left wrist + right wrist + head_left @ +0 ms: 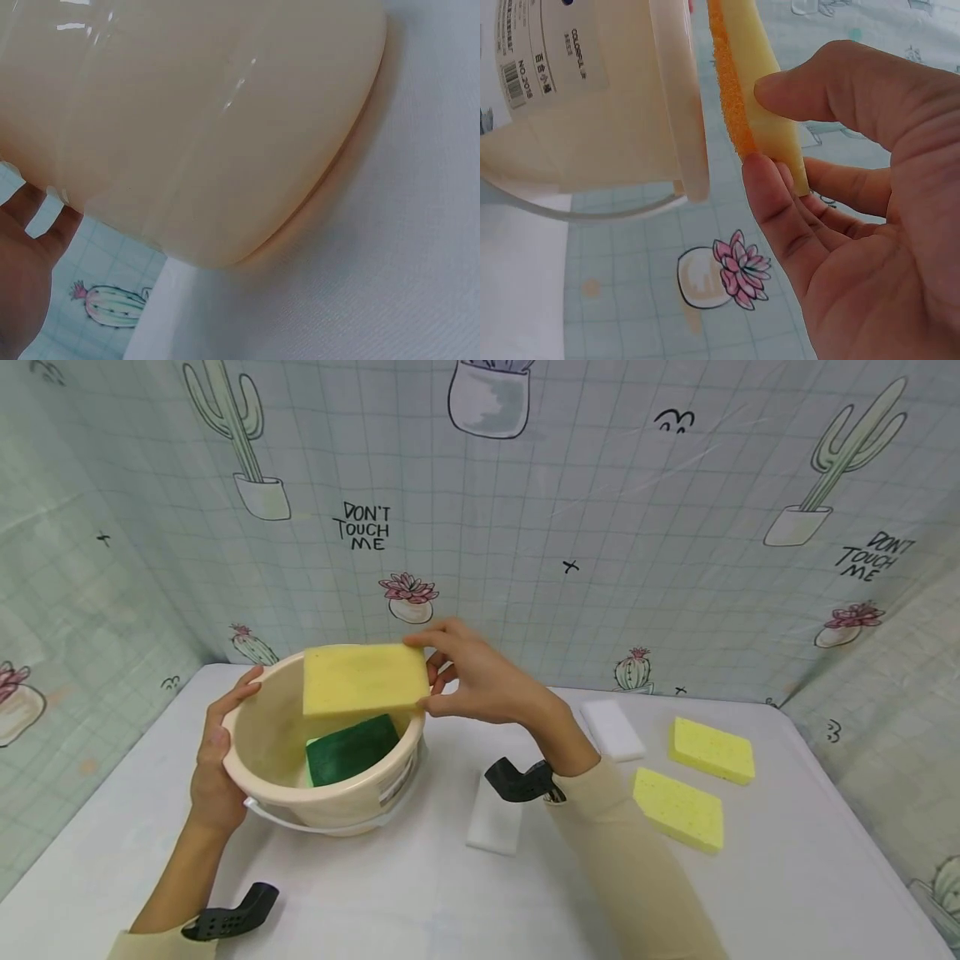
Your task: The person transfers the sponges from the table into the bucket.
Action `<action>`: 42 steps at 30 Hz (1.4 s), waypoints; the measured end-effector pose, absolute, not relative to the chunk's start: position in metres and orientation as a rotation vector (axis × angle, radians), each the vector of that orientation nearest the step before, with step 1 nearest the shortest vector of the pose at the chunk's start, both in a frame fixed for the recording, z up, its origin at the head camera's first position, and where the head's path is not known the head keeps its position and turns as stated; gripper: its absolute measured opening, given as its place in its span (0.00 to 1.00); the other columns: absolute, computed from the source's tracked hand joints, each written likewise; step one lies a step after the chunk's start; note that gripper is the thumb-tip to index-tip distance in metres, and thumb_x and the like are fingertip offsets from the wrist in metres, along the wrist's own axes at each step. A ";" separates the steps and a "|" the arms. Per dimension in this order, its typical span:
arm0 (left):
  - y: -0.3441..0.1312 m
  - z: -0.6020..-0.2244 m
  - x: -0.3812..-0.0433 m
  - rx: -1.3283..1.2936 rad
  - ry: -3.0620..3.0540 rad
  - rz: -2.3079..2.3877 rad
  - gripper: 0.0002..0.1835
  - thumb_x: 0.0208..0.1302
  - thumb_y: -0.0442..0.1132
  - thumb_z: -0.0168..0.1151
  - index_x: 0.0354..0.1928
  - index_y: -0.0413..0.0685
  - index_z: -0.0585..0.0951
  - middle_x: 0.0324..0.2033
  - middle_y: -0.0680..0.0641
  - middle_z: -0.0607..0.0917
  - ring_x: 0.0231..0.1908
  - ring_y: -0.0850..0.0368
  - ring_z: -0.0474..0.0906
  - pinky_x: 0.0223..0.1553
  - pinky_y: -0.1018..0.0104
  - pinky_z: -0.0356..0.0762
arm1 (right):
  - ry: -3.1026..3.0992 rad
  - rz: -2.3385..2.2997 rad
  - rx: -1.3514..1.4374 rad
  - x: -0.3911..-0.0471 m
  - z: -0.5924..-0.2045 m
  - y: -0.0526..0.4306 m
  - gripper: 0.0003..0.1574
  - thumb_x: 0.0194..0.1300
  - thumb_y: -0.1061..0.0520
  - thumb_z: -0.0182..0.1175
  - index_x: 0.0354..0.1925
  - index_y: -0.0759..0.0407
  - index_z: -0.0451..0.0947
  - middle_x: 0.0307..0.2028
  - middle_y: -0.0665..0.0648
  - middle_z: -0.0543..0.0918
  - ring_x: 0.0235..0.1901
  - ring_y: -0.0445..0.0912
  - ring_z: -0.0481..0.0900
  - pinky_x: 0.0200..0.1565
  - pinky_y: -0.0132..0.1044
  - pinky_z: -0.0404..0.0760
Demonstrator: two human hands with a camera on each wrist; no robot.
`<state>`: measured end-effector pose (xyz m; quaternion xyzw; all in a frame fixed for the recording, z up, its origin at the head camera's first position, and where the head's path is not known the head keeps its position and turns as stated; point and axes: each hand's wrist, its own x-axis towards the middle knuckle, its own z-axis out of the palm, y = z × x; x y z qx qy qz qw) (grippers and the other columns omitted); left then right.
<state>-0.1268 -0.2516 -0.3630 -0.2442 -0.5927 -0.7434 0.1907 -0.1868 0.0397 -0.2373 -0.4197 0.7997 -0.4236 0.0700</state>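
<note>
My right hand (487, 672) pinches the right end of a yellow sponge (363, 679) above the far rim of a cream plastic bucket (330, 810). In the right wrist view, the sponge (769, 120) shows a rough orange layer on one face, with the thumb on its yellow side. My left hand (213, 768) holds the bucket at its left side, fingers along the rim. Inside the bucket lies a sponge with a dark green top (352, 750); the held sponge hides part of the interior. The left wrist view shows the bucket's smooth wall (202, 127) close up.
Two yellow sponges (712, 750) lie at the right of the white table (360, 902). Two white sponge blocks, one nearer (495, 817) and one farther (612, 729), lie right of the bucket. The bucket's white handle (300, 825) hangs at its front. A patterned cloth (480, 527) stands behind.
</note>
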 end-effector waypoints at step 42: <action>-0.251 -0.363 -0.125 -0.659 -1.694 -2.074 0.27 0.64 0.45 0.38 0.63 0.40 0.58 0.66 0.42 0.47 0.64 0.48 0.43 0.57 0.71 0.59 | 2.569 -0.905 -1.233 -0.202 -0.262 -0.022 0.41 0.47 0.60 0.64 0.60 0.64 0.62 0.50 0.56 0.61 0.32 0.38 0.69 0.32 0.21 0.71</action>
